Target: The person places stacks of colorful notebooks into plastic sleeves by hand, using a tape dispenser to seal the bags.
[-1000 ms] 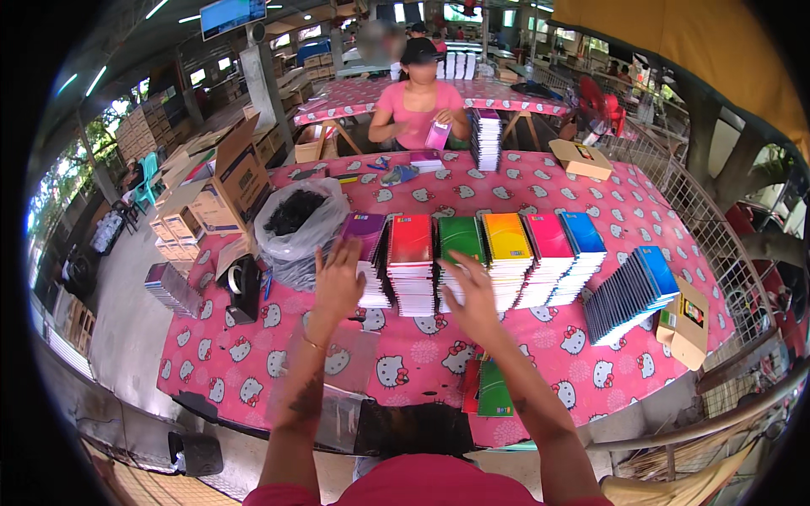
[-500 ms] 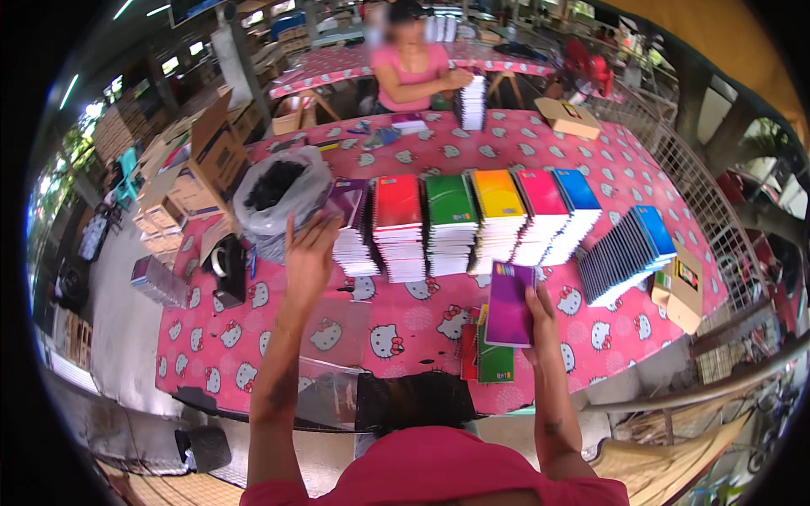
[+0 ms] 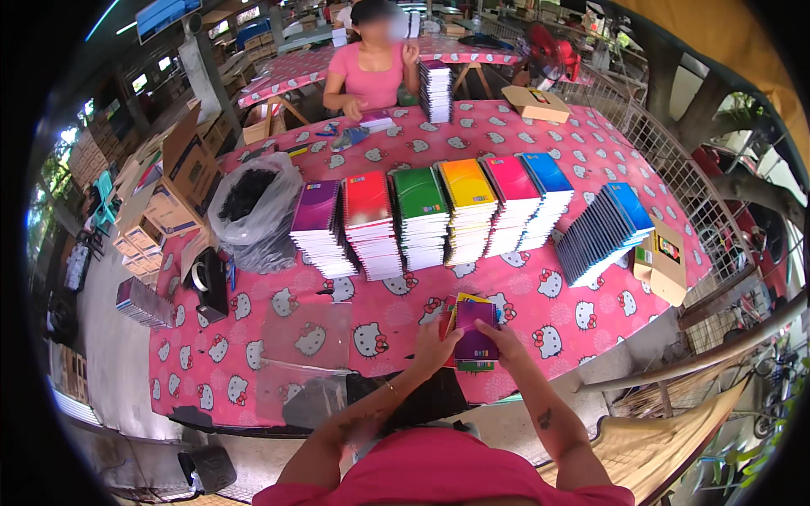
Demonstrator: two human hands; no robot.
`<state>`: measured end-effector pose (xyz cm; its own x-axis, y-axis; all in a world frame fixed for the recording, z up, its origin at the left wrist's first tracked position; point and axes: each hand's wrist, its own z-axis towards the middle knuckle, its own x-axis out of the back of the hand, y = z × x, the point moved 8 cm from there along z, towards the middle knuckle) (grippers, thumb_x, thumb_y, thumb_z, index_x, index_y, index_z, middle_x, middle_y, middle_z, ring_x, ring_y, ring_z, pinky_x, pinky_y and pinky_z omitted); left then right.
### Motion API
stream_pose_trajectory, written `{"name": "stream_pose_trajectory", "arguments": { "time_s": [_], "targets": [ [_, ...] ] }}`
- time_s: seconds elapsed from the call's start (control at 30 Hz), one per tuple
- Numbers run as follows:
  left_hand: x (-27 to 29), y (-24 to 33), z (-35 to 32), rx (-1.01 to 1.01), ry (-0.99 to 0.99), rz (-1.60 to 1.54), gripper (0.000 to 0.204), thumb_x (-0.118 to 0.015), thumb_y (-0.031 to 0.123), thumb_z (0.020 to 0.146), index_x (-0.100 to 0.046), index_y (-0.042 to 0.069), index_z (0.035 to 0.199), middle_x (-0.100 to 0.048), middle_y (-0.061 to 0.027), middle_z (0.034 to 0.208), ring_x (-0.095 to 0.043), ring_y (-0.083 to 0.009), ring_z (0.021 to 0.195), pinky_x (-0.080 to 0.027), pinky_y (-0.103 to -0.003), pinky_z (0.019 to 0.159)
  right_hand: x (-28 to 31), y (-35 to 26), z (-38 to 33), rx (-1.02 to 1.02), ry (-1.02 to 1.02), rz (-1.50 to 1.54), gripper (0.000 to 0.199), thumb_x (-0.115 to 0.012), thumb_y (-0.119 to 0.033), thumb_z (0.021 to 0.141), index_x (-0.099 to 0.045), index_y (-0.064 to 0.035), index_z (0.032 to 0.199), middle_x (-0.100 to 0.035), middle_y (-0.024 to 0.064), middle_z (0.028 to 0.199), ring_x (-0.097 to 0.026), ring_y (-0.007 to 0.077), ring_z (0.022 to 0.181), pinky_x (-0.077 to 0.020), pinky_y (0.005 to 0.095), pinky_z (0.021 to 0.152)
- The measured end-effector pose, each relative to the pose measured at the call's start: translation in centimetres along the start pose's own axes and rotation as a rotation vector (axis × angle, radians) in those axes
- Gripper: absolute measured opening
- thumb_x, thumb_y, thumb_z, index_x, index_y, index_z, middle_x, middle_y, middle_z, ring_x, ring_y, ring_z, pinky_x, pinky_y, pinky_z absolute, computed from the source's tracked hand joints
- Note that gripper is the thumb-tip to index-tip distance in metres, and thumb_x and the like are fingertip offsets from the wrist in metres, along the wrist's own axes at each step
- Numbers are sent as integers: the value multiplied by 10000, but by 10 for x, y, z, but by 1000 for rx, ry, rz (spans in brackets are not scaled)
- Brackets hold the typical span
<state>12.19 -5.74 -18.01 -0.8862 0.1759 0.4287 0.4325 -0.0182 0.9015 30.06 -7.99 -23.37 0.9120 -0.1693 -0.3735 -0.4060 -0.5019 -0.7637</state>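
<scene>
My left hand (image 3: 435,343) and my right hand (image 3: 504,340) grip a small stack of notebooks with a purple one on top (image 3: 474,334), held at the near edge of the pink patterned table (image 3: 540,312). Red, yellow and green covers stick out under the purple one. Beyond it stand stacks of spiral notebooks in a row: purple (image 3: 317,228), red (image 3: 370,223), green (image 3: 420,215), orange (image 3: 469,209), pink (image 3: 510,201) and blue (image 3: 547,196).
A leaning row of dark blue notebooks (image 3: 603,232) and an open small carton (image 3: 662,261) lie at right. A plastic bag of black items (image 3: 253,211), a tape dispenser (image 3: 207,278) and clear plastic sleeves (image 3: 304,346) sit at left. A person in pink (image 3: 371,67) sits across. Cardboard boxes (image 3: 160,194) stand left.
Both hands have pulled back from the notebook stacks to the near table edge. The purple notebook carried by my right hand now tops the small stack, with both hands on it.
</scene>
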Motion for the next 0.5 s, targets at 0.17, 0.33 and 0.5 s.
{"name": "stream_pose_trajectory", "arguments": {
  "time_s": [0.17, 0.33, 0.5],
  "targets": [
    [21, -16, -13, 87, -215, -707, 558, -643, 212, 878, -486, 23, 1378, -580, -233, 1258, -545, -356, 1198, -432, -381, 997, -73, -4, -8, 14, -230, -38, 440, -788, -170, 828, -589, -37, 1197, -693, 99, 1034, -710, 217, 888, -618, 382, 773],
    [128, 38, -97, -592, -23, 613, 640, -605, 134, 878, -398, 146, 1484, -436, -191, 1470, -413, -327, 1371, -293, -508, 1146, -124, 12, -28, -271, -376, -58, 460, -725, -187, 879, -545, -26, 1270, -688, 113, 1083, -710, 239, 925, -611, 411, 813],
    [205, 5, -155, -1016, -71, 862, 729, -723, 321, 793, -439, 149, 1441, -480, -127, 1429, -418, -324, 1363, -265, -571, 1141, -243, 80, -46, -441, -636, -232, 453, -667, -253, 934, -497, -55, 1305, -662, 82, 1157, -689, 207, 994, -598, 373, 825]
  ]
}}
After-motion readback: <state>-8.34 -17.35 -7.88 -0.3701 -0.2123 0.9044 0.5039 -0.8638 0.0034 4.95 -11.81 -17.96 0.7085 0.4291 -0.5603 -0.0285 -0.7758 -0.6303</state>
